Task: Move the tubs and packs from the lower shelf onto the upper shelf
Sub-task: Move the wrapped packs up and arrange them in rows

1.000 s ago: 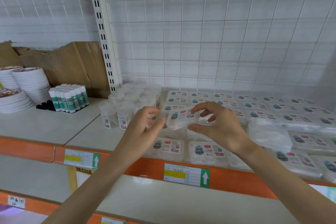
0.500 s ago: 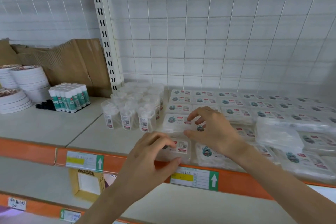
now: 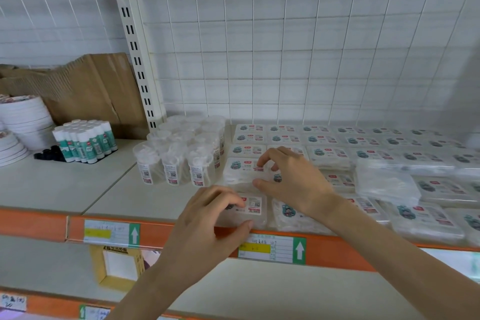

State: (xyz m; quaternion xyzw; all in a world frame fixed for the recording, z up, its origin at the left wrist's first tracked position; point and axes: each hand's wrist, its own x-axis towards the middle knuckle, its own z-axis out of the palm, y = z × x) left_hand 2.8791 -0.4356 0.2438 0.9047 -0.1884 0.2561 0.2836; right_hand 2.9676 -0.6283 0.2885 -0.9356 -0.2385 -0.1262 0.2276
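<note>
A white wire-grid back panel (image 3: pixel 311 47) rose behind the upper shelf (image 3: pixel 117 189), and an orange price rail (image 3: pixel 33 223) ran along the shelf's front edge. Rows of cotton-pad packs (image 3: pixel 330 156) covered the right part of the shelf, with clear tubs (image 3: pixel 181 153) just to their left.

The left hand (image 3: pixel 207 218) gripped the front pack (image 3: pixel 255 206), which lay at the very lip of the shelf above the rail. Its thumb was on the near edge and its fingers curled over the top. The right hand (image 3: pixel 293 182), further in and to the right, pinched the second-row pack (image 3: pixel 239 171) directly behind, with the thumb at its near edge and the index finger on its label.

Both packs lay flat, and their long axes seemed to run left to right, parallel to the rail. The front pack was nearer the left hand and the one behind was nearer the right. Any squaring-up therefore probably called for pushing each pack away from the person, toward the panel.
</note>
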